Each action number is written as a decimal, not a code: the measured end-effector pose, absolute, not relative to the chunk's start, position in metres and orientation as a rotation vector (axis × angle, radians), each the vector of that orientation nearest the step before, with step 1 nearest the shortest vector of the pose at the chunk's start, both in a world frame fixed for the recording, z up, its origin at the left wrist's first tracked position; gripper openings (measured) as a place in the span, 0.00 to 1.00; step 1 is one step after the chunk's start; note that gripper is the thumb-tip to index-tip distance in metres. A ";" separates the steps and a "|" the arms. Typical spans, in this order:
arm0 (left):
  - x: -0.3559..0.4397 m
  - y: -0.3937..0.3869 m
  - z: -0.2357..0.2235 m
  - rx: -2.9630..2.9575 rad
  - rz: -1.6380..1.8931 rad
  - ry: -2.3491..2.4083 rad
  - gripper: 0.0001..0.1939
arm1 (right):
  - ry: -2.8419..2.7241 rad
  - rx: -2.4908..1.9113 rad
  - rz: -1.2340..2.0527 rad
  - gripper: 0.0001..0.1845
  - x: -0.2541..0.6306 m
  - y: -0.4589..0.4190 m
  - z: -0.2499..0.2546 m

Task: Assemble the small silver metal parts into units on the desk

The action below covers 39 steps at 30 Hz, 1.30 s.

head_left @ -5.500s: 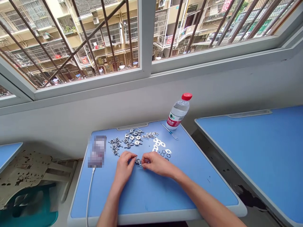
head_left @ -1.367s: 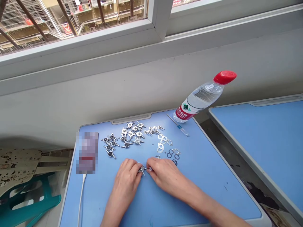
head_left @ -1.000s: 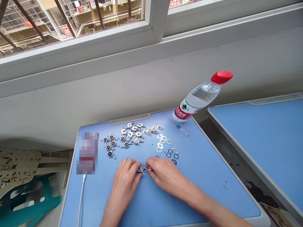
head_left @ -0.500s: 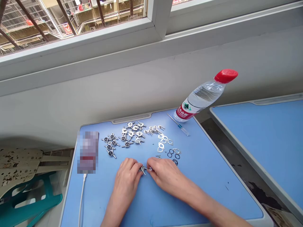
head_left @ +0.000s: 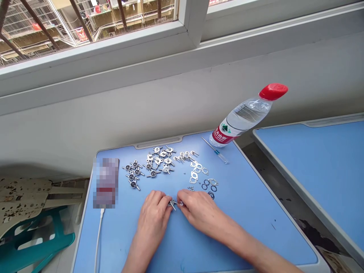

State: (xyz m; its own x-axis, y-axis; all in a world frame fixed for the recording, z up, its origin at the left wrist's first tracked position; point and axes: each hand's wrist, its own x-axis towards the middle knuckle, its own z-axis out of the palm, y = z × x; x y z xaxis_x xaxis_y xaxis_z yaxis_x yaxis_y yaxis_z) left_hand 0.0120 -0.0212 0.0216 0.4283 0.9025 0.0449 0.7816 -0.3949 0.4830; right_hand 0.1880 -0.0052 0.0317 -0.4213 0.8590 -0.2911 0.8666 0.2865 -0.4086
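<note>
My left hand is closed, with thumb and fingertips pinching a small silver metal fitting that has a thin lever sticking out toward me. Close on its right, my right hand is closed around what looks like a small screwdriver. Only a clear bit of it and a short thin shaft pointing at the fitting show; the fingers cover the rest. Just beyond my right hand lie tiny screws and black rubber rings.
Several similar fittings lie beyond my left hand, near small lever parts and flat metal plates. Another screwdriver rests by a water bottle. At left is a blurred-out phone-like object with a white cable.
Both hands keep nearly the same hold and place. The whole view has shifted very slightly; nothing on the table has visibly moved.
</note>
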 end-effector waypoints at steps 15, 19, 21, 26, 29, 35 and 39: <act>0.012 -0.023 0.023 2.263 0.459 1.422 0.08 | 2.509 1.688 -0.813 0.10 0.189 -0.006 0.032; 0.011 -0.022 0.021 2.252 0.455 1.412 0.08 | 2.512 1.689 -0.814 0.10 0.189 -0.006 0.032; 0.011 -0.022 0.021 2.251 0.453 1.408 0.08 | 2.509 1.693 -0.815 0.10 0.189 -0.007 0.033; 0.012 -0.021 0.022 2.255 0.439 1.412 0.08 | 2.515 1.687 -0.822 0.10 0.189 -0.006 0.036; 0.012 -0.021 0.022 2.253 0.441 1.408 0.09 | 2.524 1.685 -0.814 0.09 0.189 -0.006 0.035; 0.012 -0.020 0.021 2.249 0.461 1.405 0.09 | 2.523 1.697 -0.841 0.09 0.188 -0.005 0.036; 0.012 -0.019 0.023 2.248 0.452 1.394 0.09 | 2.504 1.771 -0.972 0.07 0.200 0.002 0.045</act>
State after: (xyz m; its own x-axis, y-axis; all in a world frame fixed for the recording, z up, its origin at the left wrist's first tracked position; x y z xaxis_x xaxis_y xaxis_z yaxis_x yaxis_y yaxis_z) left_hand 0.0116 -0.0194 0.0226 0.4340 0.9001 0.0376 0.7511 -0.3846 0.5366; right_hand 0.2001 0.0018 0.0450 -0.3921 0.8783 -0.2736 0.8329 0.2128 -0.5109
